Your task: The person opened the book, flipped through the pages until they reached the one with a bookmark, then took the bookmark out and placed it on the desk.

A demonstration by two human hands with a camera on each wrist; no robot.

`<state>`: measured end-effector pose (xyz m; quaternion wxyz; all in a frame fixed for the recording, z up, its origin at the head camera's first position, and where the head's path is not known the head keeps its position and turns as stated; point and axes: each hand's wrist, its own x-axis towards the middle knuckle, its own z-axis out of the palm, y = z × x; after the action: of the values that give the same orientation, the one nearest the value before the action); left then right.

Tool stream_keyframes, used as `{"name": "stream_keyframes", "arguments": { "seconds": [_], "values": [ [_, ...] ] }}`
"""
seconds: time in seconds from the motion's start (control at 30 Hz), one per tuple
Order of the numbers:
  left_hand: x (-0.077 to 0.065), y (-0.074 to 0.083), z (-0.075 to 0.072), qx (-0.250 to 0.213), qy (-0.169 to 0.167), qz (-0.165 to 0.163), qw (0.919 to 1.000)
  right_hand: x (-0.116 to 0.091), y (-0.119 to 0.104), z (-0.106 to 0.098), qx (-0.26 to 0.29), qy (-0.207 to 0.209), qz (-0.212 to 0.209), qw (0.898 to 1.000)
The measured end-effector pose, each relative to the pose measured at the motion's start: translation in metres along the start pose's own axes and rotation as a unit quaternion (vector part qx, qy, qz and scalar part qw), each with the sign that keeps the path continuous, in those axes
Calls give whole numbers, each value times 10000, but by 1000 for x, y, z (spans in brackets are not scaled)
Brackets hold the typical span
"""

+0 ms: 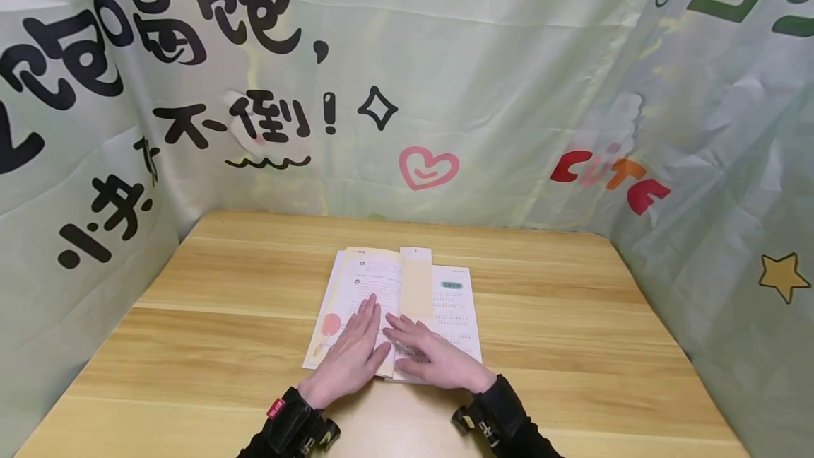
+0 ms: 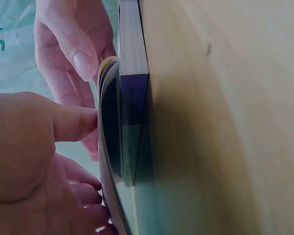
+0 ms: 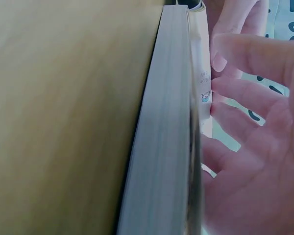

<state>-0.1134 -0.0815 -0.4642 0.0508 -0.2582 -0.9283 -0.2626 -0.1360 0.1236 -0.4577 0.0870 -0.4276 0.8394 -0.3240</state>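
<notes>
An open book (image 1: 453,313) lies on the table, its thick page block (image 3: 159,137) filling the middle of the right wrist view. My left hand (image 1: 346,362) lies flat across the left page, fingers straight and pointing up along the inner side. Fingers spread, my right hand (image 1: 439,360) reaches over the lower right page toward the middle fold. A narrow beige strip with a white top end (image 1: 416,285) stands along the fold, its lower part hidden by the right hand. The left wrist view shows the spine (image 2: 134,103) and the left page's curved leaves beside it.
The book stands on a wooden table (image 1: 559,331) in front of me. Light green cloth (image 1: 509,90) with printed lettering, a pink heart and a star hangs round the table's back and sides. Each wrist wears a black strap with a small camera (image 1: 490,419).
</notes>
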Motion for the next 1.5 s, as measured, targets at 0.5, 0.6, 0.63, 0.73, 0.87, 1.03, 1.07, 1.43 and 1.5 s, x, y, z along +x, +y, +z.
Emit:
{"name": "stream_keyframes", "arguments": {
  "seconds": [0.5, 0.6, 0.63, 0.73, 0.87, 1.03, 1.07, 1.43, 1.5],
  "values": [
    [0, 0, -1, -27, -295, -144, 9995, -3, 1, -9, 211, 1294, 800, 9881],
    [0, -1, 0, -32, -320, -163, 9994, -3, 2, -11, 269, 1668, 1074, 9798],
    [0, -1, 0, -34, -323, -167, 9993, -2, 2, -12, 315, 1768, 1198, 9764],
    [1, -1, 0, -69, -336, -179, 9993, -2, 3, -13, 454, 2009, 1585, 9656],
    [1, -1, 0, -111, -374, -212, 9990, 0, 4, -14, 653, 2225, 1955, 9529],
    [1, -1, 0, -147, -390, -233, 9989, 4, 6, -16, 1042, 2383, 2221, 9397],
    [1, -1, 0, -150, -390, -235, 9989, 4, 6, -16, 1136, 2400, 2255, 9374],
    [1, -1, -1, -149, -420, -260, 9987, 8, 7, -19, 1933, 2548, 2554, 9124],
    [1, -1, -1, -153, -430, -269, 9986, 9, 7, -20, 2002, 2551, 2638, 9084]
  ]
}}
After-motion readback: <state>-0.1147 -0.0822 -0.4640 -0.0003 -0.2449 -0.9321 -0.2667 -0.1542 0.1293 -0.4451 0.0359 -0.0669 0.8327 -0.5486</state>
